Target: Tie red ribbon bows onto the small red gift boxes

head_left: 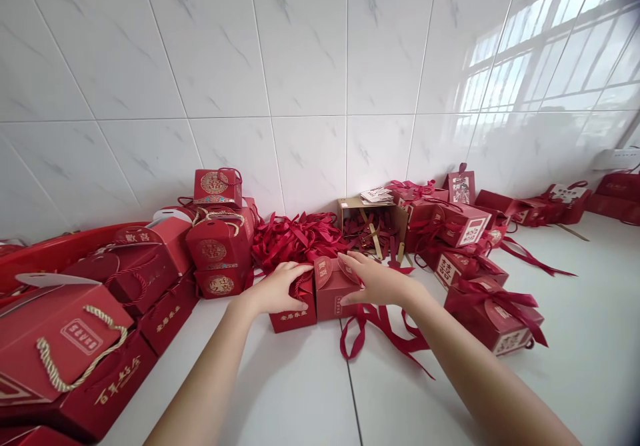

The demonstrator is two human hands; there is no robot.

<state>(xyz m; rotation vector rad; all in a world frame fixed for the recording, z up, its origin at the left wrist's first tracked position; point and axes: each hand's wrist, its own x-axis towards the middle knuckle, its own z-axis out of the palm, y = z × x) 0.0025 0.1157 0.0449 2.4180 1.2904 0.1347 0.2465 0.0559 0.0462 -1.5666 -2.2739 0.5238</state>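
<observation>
A marbled white tile wall [310,46] backs a white tabletop [295,393]. Near the centre, two red gift boxes stand side by side: a gold-lettered box [295,319] and a flap-topped box [327,293]. The left hand [277,289] curves over the former from nine o'clock, the right hand [383,283] around the latter from three; thumbs front, fingers above, though I cannot tell whether either grips firmly.

Both look like light, fairly stiff card, apt to dent; low side walls should offer a safer hold than the flaps. A soft loose ribbon [395,338] lies at four o'clock.

The gold lettering reads 安居乐业; the other's panel is probably too small to read. At eight o'clock, a stacked gift box [117,393] says 百年好合.
</observation>
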